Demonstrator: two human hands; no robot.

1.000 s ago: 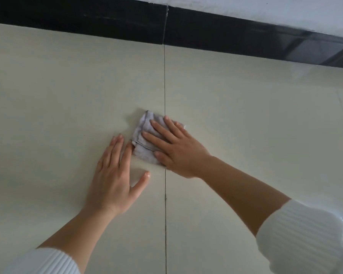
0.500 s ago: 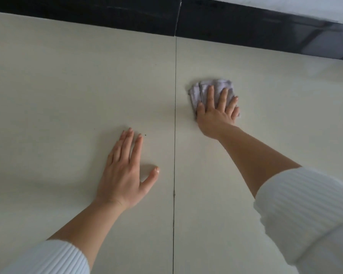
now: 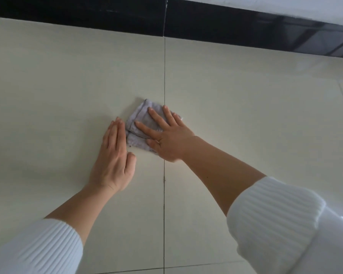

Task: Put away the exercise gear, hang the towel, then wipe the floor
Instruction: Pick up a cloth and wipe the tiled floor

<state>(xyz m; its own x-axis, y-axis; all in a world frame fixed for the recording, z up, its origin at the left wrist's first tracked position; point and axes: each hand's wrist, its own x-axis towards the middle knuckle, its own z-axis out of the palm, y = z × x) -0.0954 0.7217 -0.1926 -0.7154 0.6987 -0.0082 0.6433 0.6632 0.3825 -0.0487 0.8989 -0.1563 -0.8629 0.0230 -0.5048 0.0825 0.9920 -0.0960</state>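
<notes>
A small folded grey cloth (image 3: 140, 117) lies flat on the cream tiled floor (image 3: 246, 115), just left of the dark grout line. My right hand (image 3: 166, 135) presses down on the cloth with its fingers spread across it. Beside it, my left hand (image 3: 115, 155) rests flat on the bare tile, palm down, fingers together, its fingertips touching the cloth's left edge. Both forearms are bare below pushed-up white ribbed sleeves.
A black skirting band (image 3: 226, 26) runs along the far edge of the floor, with a white wall above it. One grout line (image 3: 164, 214) runs toward me between the hands; another crosses near the bottom.
My right hand slid the cloth from the far right tile back toward me and left, across the grout line, up against my left hand. The left hand's thumb has drawn in.
</notes>
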